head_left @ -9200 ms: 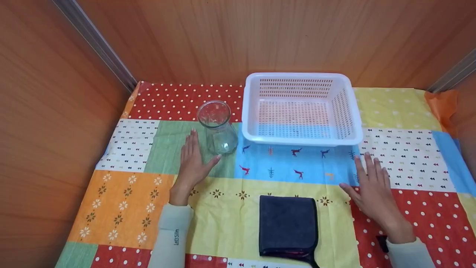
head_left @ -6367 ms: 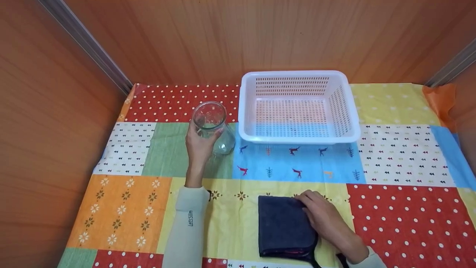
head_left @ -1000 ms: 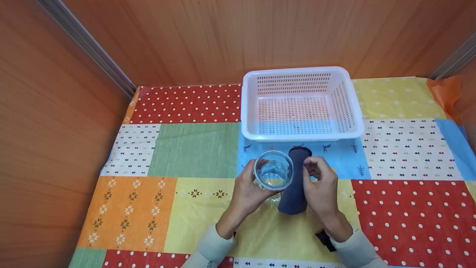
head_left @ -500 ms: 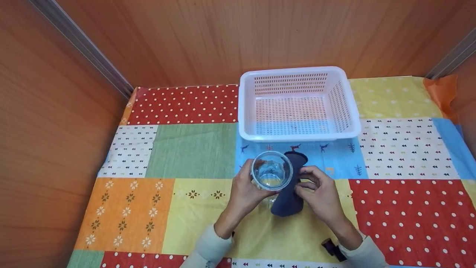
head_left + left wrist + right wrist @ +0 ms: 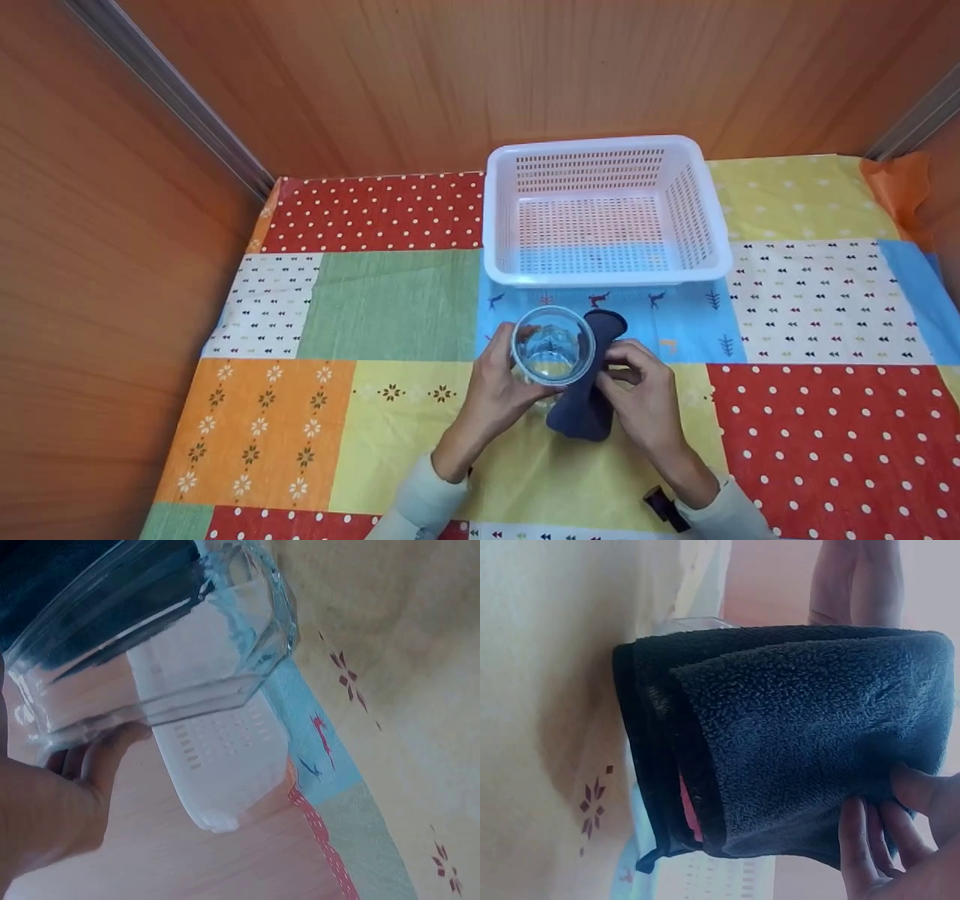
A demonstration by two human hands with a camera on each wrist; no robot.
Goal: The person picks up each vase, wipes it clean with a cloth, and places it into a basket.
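My left hand (image 5: pixel 495 382) grips a clear glass vase (image 5: pixel 553 349) with a round rim, fingers round its left side. In the left wrist view the vase's faceted glass base (image 5: pixel 262 637) shows above the patterned tablecloth. My right hand (image 5: pixel 645 386) pinches a folded dark grey-blue cloth (image 5: pixel 589 405) and holds it against the vase's right side. The right wrist view shows the cloth's fluffy surface (image 5: pixel 810 712), its black edging and a bit of pink in the fold. Most of the vase is hidden behind the cloth there.
A white perforated plastic basket (image 5: pixel 607 277) stands behind the hands, near the wooden back wall (image 5: pixel 420 82). A patchwork-patterned tablecloth (image 5: pixel 397 300) covers the table. Wooden panels stand at left and right, and an orange piece of fabric (image 5: pixel 896 191) lies at the far right edge.
Earlier both hands lay flat, the vase stood on the green patch and the cloth lay in front. Both have since been picked up and brought together; lately the right fingers have shifted lower on the cloth.
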